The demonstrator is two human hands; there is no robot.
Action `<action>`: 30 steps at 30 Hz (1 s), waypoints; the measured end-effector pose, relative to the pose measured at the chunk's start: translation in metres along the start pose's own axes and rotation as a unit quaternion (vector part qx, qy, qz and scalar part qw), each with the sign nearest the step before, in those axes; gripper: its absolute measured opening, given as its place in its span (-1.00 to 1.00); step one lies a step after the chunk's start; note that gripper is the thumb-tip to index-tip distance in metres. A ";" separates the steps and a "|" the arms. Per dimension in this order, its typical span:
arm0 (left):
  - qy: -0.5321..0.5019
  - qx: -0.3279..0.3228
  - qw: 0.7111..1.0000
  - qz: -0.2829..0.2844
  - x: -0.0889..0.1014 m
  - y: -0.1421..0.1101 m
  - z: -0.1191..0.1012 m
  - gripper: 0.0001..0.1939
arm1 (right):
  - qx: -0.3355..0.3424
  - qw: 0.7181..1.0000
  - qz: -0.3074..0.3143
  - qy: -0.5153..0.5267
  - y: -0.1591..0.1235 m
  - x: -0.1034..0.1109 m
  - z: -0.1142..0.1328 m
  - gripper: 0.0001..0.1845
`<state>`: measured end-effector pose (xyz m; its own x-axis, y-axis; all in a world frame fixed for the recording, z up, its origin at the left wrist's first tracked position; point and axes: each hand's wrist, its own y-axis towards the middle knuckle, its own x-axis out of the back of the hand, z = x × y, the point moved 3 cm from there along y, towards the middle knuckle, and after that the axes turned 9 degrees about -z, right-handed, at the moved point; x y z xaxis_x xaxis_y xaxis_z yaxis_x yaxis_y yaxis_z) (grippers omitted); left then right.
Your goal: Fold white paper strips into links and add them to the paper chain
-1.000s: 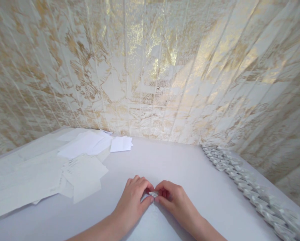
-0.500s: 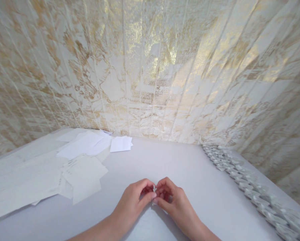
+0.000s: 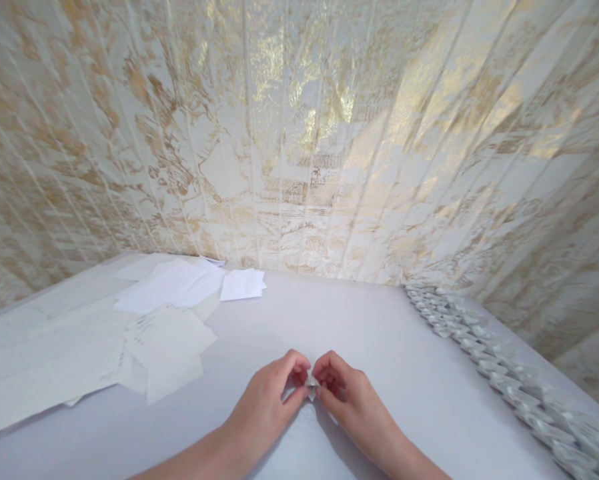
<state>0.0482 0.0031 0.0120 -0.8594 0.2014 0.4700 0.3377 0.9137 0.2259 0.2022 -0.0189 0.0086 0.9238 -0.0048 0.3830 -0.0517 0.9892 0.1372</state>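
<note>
A small folded piece of paper [image 3: 311, 383], whitish-grey, is pinched between my two hands just above the table's near middle. My left hand [image 3: 274, 390] grips its left side with thumb and forefinger. On the other side, my right hand [image 3: 347, 390] holds it the same way, the remaining fingers curled in. The piece looks pointed at the top and spread lower down; its finer folds are too small to make out.
Loose paper sheets [image 3: 54, 353] overlap across the left of the white table [image 3: 329, 320]. A small stack of white paper slips [image 3: 242, 285] lies near the patterned wall [image 3: 299, 167]. Rows of folded paper pieces [image 3: 499, 380] run along the right edge.
The folded paper has been turned, so a wider face of it now shows. My fingertips have moved slightly apart on either side of it.
</note>
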 end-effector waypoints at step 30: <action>0.135 -0.008 0.991 -0.013 -0.005 -0.005 0.005 -0.77 | 0.146 0.970 -0.020 -0.191 -0.012 -0.002 0.002 -0.75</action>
<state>0.0491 -0.0005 0.0042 -0.7348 0.0732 0.6743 0.3245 0.9110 0.2547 0.2000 -0.0306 0.0083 0.7217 -0.1506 0.6756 -0.1760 0.9041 0.3895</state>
